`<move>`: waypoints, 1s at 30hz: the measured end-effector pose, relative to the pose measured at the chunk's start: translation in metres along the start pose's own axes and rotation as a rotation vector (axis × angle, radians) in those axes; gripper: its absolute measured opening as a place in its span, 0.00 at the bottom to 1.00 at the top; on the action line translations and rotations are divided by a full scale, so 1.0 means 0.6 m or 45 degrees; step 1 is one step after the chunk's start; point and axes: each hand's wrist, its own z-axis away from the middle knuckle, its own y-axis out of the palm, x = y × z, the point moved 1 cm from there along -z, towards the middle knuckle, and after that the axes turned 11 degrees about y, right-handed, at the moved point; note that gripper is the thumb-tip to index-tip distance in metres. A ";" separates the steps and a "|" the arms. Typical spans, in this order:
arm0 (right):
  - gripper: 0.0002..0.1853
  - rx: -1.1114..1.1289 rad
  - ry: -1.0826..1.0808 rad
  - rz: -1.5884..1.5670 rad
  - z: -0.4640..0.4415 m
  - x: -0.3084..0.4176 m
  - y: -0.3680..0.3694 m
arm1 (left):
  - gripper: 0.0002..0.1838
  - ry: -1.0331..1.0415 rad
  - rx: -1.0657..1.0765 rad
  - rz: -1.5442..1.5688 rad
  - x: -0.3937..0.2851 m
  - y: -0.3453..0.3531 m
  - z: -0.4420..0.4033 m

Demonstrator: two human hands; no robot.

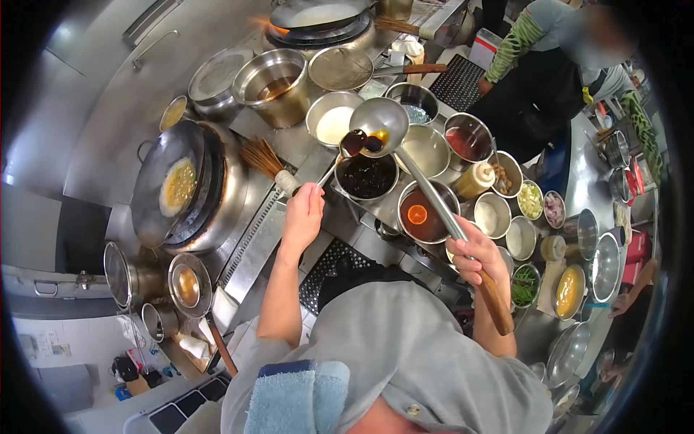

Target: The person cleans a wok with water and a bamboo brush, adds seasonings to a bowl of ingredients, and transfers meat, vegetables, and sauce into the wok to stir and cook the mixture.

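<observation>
My right hand (478, 252) grips the wooden handle of a large wok ladle (428, 189). A small pool of dark sauce (376, 140) lies in the ladle's bowl. My left hand (304, 211) is closed on the thin handle of a small spoon (353, 143), whose bowl of dark sauce is against or just over the ladle's rim. Just below both sits a pot of dark sauce (367, 177). Beside it are a steel pot (425, 150) and a pot of reddish-brown liquid with an orange slice (417, 214).
To the left, a wok (153, 189) holding oil with yellow bits sits on a burner, near a bamboo brush (262, 158). Several ingredient bowls and a squeeze bottle (475, 179) line the right. A flame burns beside the far wok (318, 16). A co-worker (531, 79) stands at upper right.
</observation>
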 end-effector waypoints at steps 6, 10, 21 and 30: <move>0.33 0.077 0.083 0.068 0.010 -0.002 -0.001 | 0.15 0.010 -0.113 -0.223 0.036 0.020 0.003; 0.34 0.046 0.092 0.085 0.016 -0.004 -0.004 | 0.13 -0.130 -0.106 0.188 0.054 0.018 0.007; 0.32 0.074 0.065 -0.035 0.011 -0.004 0.009 | 0.12 0.317 -0.092 -0.493 0.024 0.026 -0.012; 0.32 0.020 0.007 -0.040 0.001 -0.018 0.018 | 0.07 0.492 -0.077 -0.669 0.043 0.020 -0.025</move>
